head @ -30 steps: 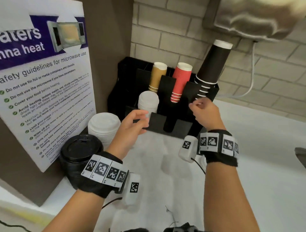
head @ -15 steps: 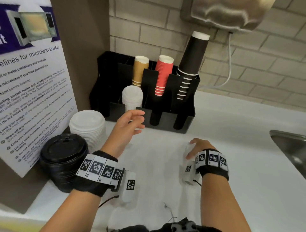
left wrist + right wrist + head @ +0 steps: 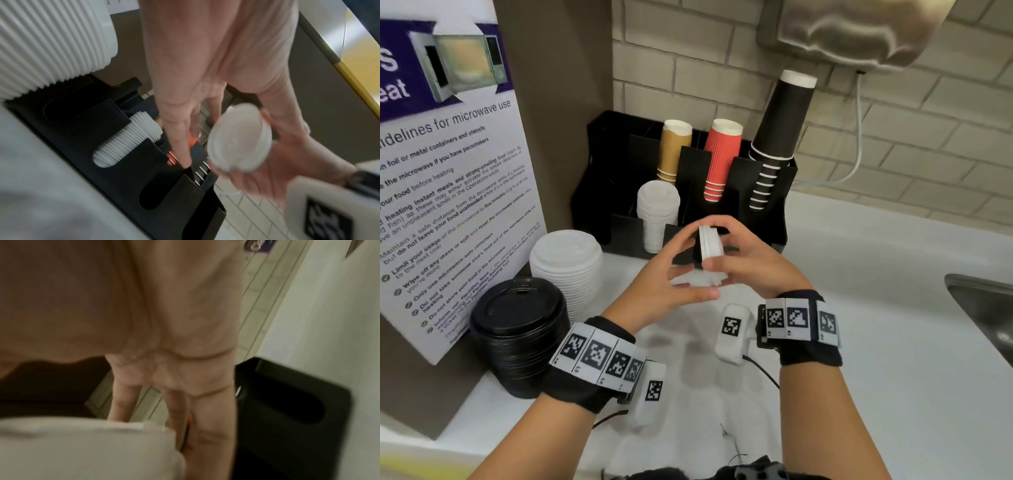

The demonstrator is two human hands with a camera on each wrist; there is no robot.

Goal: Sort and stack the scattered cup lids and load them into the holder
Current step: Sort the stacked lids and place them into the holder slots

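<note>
A short stack of small white lids [image 3: 710,255] is held on edge in front of the black holder [image 3: 626,222]. My right hand [image 3: 743,260] grips it from the right. My left hand [image 3: 681,270] reaches in from the left with straight, spread fingers against the stack's side. The left wrist view shows the same stack [image 3: 238,142] in the right hand's fingers [image 3: 267,181]. More small white lids [image 3: 657,212] fill a front slot of the holder. Left of it on the counter stand a stack of large white lids [image 3: 566,260] and a stack of black lids [image 3: 520,329].
Brown cups [image 3: 674,150], red cups [image 3: 722,157] and black cups [image 3: 780,137] stand upside down in the holder's rear slots. A microwave notice board [image 3: 448,192] closes off the left. A sink edge [image 3: 983,301] lies at the right. A white cable [image 3: 859,137] hangs on the brick wall.
My right hand dropped from the holder to the counter, then rose holding the small white lids. My left hand moved right to meet the stack.
</note>
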